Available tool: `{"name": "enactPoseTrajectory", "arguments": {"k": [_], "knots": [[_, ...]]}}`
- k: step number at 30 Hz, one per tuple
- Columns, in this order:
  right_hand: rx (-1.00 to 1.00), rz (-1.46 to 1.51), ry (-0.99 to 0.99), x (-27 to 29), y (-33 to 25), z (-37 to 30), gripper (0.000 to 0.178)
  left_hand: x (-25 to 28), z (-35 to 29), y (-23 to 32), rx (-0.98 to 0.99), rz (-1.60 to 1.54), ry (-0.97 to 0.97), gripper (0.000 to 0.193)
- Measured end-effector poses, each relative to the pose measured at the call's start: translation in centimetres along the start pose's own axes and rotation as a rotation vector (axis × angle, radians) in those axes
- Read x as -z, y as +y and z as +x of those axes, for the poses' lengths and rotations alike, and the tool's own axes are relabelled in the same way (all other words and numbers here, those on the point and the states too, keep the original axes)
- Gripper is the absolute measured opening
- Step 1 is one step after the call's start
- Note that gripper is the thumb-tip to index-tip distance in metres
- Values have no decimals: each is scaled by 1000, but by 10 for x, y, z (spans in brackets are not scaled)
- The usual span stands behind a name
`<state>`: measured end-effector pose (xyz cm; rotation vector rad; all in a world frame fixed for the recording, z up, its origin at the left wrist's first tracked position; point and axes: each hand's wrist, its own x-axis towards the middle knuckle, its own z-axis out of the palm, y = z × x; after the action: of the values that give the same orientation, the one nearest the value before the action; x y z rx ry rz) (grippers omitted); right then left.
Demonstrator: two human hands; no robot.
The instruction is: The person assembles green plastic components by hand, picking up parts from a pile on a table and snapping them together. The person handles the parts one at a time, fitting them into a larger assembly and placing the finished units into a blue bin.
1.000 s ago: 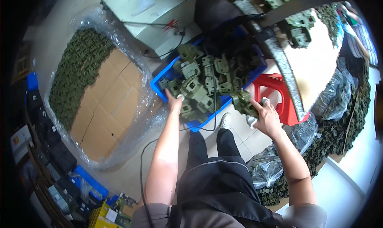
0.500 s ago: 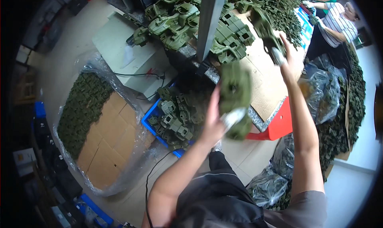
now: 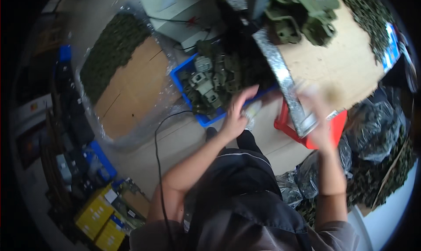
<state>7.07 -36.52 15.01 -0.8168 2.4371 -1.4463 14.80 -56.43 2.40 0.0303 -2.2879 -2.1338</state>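
Note:
My left hand (image 3: 237, 117) is beside the blue crate (image 3: 181, 91), its fingers apart and nothing visible between them; whitish wrapping covers some fingertips. In the crate lie several green moulded plastic parts (image 3: 204, 86). My right hand (image 3: 318, 119) is smeared by motion over the corner of the workbench (image 3: 280, 71), above a red plastic bin (image 3: 337, 126). Whether it holds anything is unclear. More green moulded parts (image 3: 318, 25) rest at the far side of the cardboard-covered bench top (image 3: 346, 64), beside a metal post (image 3: 258, 3).
On the floor at left, plastic film surrounds flattened cardboard (image 3: 131, 88) and a mass of small green parts (image 3: 114, 44). A black cable (image 3: 158, 163) hangs past my left arm. Clear plastic bags (image 3: 372, 128) are at right, yellow boxes (image 3: 97, 213) at lower left.
My view has swung down and left. The green parts that were in my hands no longer show there; both hands have come lower, the left one towards the crate.

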Motion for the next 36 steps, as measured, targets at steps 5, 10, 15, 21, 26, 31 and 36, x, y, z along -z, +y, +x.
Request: {"name": "enactPoseTrajectory", "arguments": {"k": [5,10,15,21,26,31,36], "knots": [[-643,505,-318,-186,103,-70,31,37,-181,-206,1128,545,-241,67],[-815,391,-43,-252,184,-28,29,53,-169,-304,1385,-585,615,80],[-1076,226,186,-369,219,-23,42,88,-154,-328,1181,-1184,1164,88],[-1018,521,542,-394,207,-2,17,121,-173,-331,1187,-1115,1033,37],[-1141,513,260,-343,151,-16,19,121,-194,-315,1264,-1250,977,38],[-424,909,-263,-346,51,96,47,119,-176,-241,1110,-1439,426,48],[-525,431,27,-291,121,136,27,161,-90,-208,593,-870,580,56]]}}
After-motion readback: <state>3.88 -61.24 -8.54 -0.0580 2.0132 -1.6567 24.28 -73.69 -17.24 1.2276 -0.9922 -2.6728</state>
